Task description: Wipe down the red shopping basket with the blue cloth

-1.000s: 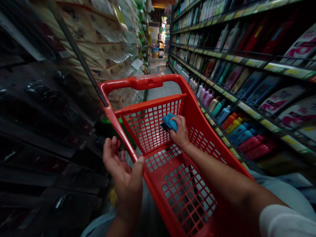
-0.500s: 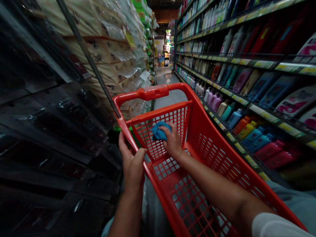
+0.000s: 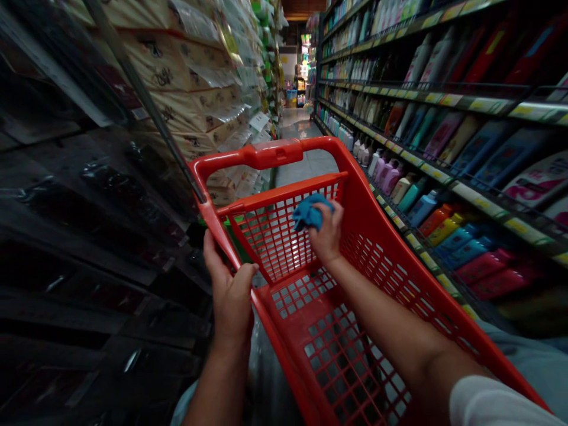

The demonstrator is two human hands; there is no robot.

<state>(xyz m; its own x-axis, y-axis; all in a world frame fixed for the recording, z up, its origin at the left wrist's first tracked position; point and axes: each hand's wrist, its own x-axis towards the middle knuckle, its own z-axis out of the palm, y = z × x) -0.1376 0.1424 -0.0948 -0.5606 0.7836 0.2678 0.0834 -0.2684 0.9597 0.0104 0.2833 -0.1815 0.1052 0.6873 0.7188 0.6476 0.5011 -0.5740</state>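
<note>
A red plastic shopping cart (image 3: 381, 207) with lattice walls fills the middle of the view, its handle at the far end. My left hand (image 3: 231, 290) is closed around the cart's left rim, thumb on top. Inside the basket, my right hand (image 3: 327, 232) grips a crumpled blue cloth (image 3: 310, 212) against the upper part of the lattice panel below the handle. The fingertips are partly hidden by the cloth. A grey metal pole (image 3: 146, 97) rises from the cart's left corner beside the handle.
Shelves of bottles (image 3: 470, 251) line the right side, close to the cart. Stacked wrapped packages (image 3: 177, 77) stand on the left, with dark packaged goods (image 3: 110, 195) nearer me. The aisle floor (image 3: 297, 121) runs ahead between them.
My right hand has moved the blue cloth right and slightly up across the lattice panel. My left hand keeps its hold on the rim. The view has shifted a little.
</note>
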